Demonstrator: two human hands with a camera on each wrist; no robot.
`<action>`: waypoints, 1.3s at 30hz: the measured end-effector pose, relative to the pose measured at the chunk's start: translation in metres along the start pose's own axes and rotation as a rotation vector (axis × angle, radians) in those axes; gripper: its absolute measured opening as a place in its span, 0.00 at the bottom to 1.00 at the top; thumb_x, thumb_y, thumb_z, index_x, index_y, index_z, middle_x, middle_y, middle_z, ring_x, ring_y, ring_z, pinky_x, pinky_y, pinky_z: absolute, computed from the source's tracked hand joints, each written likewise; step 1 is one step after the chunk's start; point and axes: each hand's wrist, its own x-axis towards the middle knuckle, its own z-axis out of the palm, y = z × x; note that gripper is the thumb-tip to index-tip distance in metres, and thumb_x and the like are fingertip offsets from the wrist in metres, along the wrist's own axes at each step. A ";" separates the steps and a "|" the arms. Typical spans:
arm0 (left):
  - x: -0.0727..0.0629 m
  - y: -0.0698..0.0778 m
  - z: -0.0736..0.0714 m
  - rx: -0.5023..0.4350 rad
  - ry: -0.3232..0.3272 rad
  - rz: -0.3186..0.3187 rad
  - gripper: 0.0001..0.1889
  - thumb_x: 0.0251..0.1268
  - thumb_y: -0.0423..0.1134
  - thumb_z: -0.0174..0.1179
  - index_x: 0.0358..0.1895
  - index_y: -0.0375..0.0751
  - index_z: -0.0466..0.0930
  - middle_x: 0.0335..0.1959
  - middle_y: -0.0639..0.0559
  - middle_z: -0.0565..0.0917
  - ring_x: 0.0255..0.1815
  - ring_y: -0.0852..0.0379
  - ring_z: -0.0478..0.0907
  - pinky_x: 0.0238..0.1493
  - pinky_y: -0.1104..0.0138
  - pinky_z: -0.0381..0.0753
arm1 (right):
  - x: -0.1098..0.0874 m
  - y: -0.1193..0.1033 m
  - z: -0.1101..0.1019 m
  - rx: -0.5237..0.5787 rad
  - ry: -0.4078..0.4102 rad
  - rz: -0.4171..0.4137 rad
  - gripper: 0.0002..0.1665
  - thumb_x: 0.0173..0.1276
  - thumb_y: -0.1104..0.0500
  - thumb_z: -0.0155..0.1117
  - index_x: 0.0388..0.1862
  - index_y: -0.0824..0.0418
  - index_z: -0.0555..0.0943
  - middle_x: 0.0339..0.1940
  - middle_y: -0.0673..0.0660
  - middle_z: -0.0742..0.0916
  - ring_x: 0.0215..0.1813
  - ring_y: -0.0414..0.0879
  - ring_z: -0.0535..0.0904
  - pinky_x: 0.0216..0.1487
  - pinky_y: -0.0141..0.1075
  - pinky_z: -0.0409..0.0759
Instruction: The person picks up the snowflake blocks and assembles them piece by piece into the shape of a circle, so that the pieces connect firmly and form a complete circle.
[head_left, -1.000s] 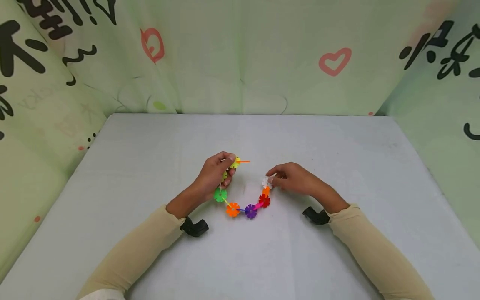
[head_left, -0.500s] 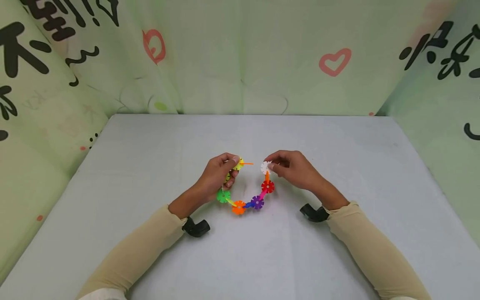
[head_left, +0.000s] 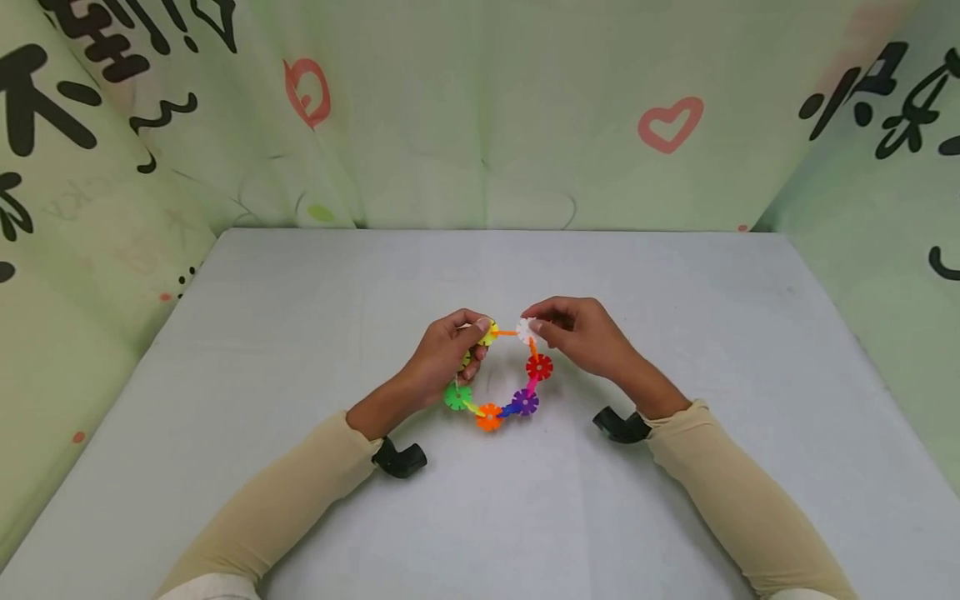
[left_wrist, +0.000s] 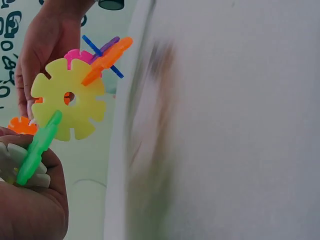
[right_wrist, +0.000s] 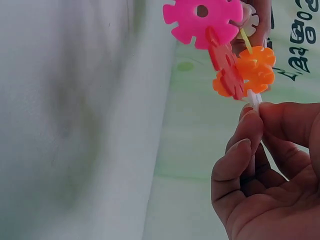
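Note:
In the head view, notched plastic snowflake discs are linked into a loop between the two hands. My left hand [head_left: 446, 354] pinches a yellow disc [head_left: 491, 333] at its top left. At the top right, my right hand [head_left: 585, 333] pinches a white disc [head_left: 524, 330]. An orange disc seen edge-on [head_left: 507, 333] spans from the yellow disc to the white one. Below hang a red disc [head_left: 539, 367], a purple disc [head_left: 526, 402], a flat orange disc [head_left: 490, 417] and a green disc [head_left: 457, 396]. The left fingers partly hide the loop's left side.
A white-covered table [head_left: 675, 517] lies under the hands. Green curtains [head_left: 487, 108] with hearts and lettering stand behind and at both sides. Black wrist mounts [head_left: 400, 460] stick out from both tan sleeves [head_left: 300, 492].
My right hand has risen and moved left with the white disc, up to the edge-on orange disc. My left hand has shifted slightly right. The chain's gap has closed into a loop.

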 end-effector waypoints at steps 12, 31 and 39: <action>0.001 -0.003 0.004 -0.031 0.007 0.058 0.11 0.77 0.42 0.50 0.51 0.39 0.73 0.23 0.48 0.72 0.16 0.57 0.64 0.17 0.71 0.66 | 0.002 0.000 0.001 0.116 0.069 -0.020 0.11 0.70 0.61 0.63 0.48 0.65 0.84 0.32 0.62 0.85 0.34 0.61 0.80 0.36 0.44 0.82; -0.001 -0.004 0.003 -0.040 0.024 0.039 0.11 0.77 0.42 0.50 0.50 0.39 0.73 0.24 0.48 0.72 0.17 0.57 0.64 0.18 0.71 0.67 | 0.001 0.002 0.005 0.058 0.029 -0.060 0.10 0.70 0.64 0.63 0.47 0.67 0.84 0.32 0.57 0.85 0.33 0.52 0.82 0.37 0.47 0.82; -0.002 -0.007 0.004 -0.043 0.022 0.065 0.11 0.77 0.42 0.49 0.51 0.40 0.73 0.24 0.48 0.72 0.17 0.57 0.65 0.18 0.71 0.67 | 0.001 0.002 0.002 0.052 -0.008 -0.105 0.09 0.69 0.65 0.63 0.46 0.66 0.84 0.32 0.59 0.84 0.34 0.59 0.82 0.36 0.47 0.82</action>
